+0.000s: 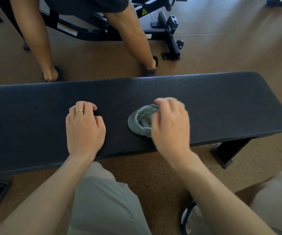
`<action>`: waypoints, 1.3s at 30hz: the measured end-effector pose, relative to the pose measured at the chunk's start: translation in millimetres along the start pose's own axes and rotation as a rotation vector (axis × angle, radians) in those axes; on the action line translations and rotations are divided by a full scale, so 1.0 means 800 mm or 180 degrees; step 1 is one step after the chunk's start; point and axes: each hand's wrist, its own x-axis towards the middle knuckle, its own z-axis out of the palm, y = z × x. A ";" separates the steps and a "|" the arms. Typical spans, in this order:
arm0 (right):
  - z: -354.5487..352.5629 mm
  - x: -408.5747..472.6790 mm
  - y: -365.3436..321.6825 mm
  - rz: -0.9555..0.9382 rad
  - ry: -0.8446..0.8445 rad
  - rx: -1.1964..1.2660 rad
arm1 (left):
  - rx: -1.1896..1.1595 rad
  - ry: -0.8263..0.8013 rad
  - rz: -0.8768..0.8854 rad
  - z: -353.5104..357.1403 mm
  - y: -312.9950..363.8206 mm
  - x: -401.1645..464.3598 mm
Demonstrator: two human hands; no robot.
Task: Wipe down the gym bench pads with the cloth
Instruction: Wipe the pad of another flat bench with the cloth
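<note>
Matt textured bench pad [204, 99], terry cloth [142, 119]

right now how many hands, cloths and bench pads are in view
hands: 2, left and right
cloth: 1
bench pad: 1
total: 4
</note>
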 end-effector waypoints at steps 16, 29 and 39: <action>0.014 -0.076 0.024 -0.0774 -0.1316 -0.0829 | 0.0030 -0.0015 0.0021 -0.001 0.000 -0.003; 0.043 -0.092 -0.029 -0.1417 -0.1238 -0.0649 | -0.0024 0.0025 0.0010 0.000 0.000 -0.003; 0.048 -0.109 -0.004 0.0067 -0.0332 -0.0655 | 0.0022 -0.0023 -0.0004 0.001 0.002 0.000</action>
